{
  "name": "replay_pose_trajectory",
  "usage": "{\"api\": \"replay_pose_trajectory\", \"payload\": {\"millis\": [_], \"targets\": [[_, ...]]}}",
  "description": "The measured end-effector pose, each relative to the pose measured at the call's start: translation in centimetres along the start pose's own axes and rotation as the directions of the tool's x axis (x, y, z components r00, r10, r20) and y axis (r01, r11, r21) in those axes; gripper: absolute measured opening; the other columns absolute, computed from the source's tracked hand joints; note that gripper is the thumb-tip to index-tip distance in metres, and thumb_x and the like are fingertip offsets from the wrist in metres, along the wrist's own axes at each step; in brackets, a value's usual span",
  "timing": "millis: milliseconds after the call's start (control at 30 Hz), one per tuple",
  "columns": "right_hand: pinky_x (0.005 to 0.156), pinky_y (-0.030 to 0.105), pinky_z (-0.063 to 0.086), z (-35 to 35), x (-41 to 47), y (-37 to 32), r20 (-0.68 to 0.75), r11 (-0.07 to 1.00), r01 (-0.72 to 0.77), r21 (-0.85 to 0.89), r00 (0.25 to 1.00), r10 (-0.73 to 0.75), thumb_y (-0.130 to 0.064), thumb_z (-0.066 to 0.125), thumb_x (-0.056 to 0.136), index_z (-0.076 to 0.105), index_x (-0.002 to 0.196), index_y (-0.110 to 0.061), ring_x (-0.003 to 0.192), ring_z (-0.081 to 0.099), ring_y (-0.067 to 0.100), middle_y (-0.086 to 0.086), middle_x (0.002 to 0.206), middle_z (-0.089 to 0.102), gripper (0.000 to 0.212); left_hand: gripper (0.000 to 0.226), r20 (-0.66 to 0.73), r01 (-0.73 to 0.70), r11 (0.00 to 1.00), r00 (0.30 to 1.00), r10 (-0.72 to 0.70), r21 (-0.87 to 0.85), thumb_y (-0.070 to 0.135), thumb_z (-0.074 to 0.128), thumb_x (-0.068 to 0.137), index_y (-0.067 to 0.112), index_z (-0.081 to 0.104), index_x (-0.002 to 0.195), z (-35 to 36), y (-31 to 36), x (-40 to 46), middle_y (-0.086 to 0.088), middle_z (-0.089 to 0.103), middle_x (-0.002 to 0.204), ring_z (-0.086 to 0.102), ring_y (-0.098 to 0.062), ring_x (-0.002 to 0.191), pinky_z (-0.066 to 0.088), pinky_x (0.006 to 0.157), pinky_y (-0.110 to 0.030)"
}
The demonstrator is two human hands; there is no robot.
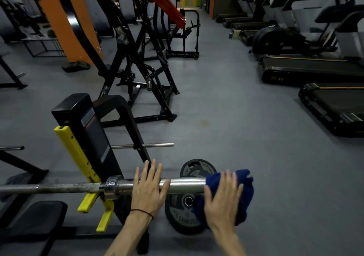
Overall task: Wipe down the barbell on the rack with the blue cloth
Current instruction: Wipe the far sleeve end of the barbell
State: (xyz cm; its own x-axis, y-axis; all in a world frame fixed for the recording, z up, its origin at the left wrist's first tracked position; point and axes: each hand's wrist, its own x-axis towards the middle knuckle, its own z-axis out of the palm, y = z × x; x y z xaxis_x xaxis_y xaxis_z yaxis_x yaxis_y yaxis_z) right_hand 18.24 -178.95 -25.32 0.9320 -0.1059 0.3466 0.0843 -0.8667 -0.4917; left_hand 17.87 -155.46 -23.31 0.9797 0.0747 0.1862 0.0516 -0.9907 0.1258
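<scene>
The barbell (59, 188) is seated in the yellow rack hooks (92, 198), its chrome sleeve (185, 185) steadied by the left hand (148, 188), laid flat with fingers straight and spread, while the blue cloth (243, 194) is draped over the sleeve's end and pressed there by the right hand (222, 200), fingers straight. A risk is judged that the cloth could be pushed off the open end onto the weight plates (179, 214) below, or the bar rolled in its hooks, should the pressure be uneven. Grey gym flooring (226, 108) is noted, with black machine frames (137, 63) behind and treadmills (315, 68) along the right.
</scene>
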Motion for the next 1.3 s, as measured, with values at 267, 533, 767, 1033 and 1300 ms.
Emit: {"api": "replay_pose_trajectory", "payload": {"millis": [267, 533, 767, 1033, 1300], "targets": [[0.126, 0.040, 0.015, -0.5, 1.1, 2.6, 0.121, 0.908, 0.407, -0.096, 0.911, -0.395, -0.052, 0.035, 0.105, 0.035, 0.157, -0.010, 0.152, 0.028, 0.023, 0.001, 0.166, 0.023, 0.067, 0.072, -0.002, -0.018, 0.999, 1.000, 0.018, -0.031, 0.060, 0.014, 0.105, 0.015, 0.055, 0.143, 0.1, -0.3, 0.2, -0.008, 0.048, 0.153, 0.038, -0.028, 0.146, 0.021, 0.119, -0.050], [0.124, 0.041, 0.011, 1.5, -2.7, -3.1, 0.241, 0.847, 0.530, -0.046, 0.828, -0.506, -0.064, 0.037, 0.100, 0.017, 0.162, -0.013, 0.156, 0.014, 0.022, 0.003, 0.171, 0.008, 0.082, 0.072, -0.035, -0.006, 0.999, 0.999, 0.004, -0.045, 0.059, 0.015, 0.105, 0.014, 0.055, 0.143, 0.4, 0.0, 0.3, -0.009, 0.046, 0.154, 0.035, -0.027, 0.147, 0.021, 0.119, -0.050], [0.127, 0.047, 0.004, 0.2, -1.1, -0.6, 0.021, 0.996, 0.075, 0.045, 0.997, -0.076, -0.061, 0.042, 0.098, 0.022, 0.159, -0.003, 0.157, 0.010, 0.028, 0.010, 0.169, 0.015, 0.086, 0.073, -0.027, -0.015, 0.999, 1.000, 0.015, -0.032, 0.062, 0.017, 0.104, 0.013, 0.046, 0.149, 0.6, 0.0, 0.4, -0.009, 0.043, 0.156, 0.033, -0.028, 0.148, 0.021, 0.119, -0.050], [0.126, 0.041, 0.012, -0.7, 1.4, 2.5, 0.120, 0.952, 0.295, -0.084, 0.951, -0.284, -0.060, 0.036, 0.103, 0.029, 0.159, -0.009, 0.156, 0.018, 0.021, 0.004, 0.168, 0.017, 0.076, 0.116, 0.136, 0.059, 0.993, 0.990, -0.044, -0.106, 0.085, -0.029, 0.070, 0.025, 0.006, 0.162, -0.8, -0.4, 4.9, 0.001, 0.007, 0.169, 0.001, -0.016, 0.156, -0.003, 0.126, -0.039], [0.125, 0.038, 0.009, 1.3, -1.8, -1.3, 0.219, 0.864, 0.503, -0.022, 0.846, -0.487, -0.058, 0.045, 0.099, 0.015, 0.163, -0.014, 0.157, 0.013, 0.022, 0.001, 0.171, 0.005, 0.083, 0.086, 0.005, -0.049, 0.995, 0.999, 0.050, -0.084, 0.070, -0.001, 0.099, 0.015, 0.036, 0.153, -0.2, -1.4, 3.3, -0.008, 0.030, 0.162, 0.019, -0.023, 0.153, 0.003, 0.125, -0.040]]}}
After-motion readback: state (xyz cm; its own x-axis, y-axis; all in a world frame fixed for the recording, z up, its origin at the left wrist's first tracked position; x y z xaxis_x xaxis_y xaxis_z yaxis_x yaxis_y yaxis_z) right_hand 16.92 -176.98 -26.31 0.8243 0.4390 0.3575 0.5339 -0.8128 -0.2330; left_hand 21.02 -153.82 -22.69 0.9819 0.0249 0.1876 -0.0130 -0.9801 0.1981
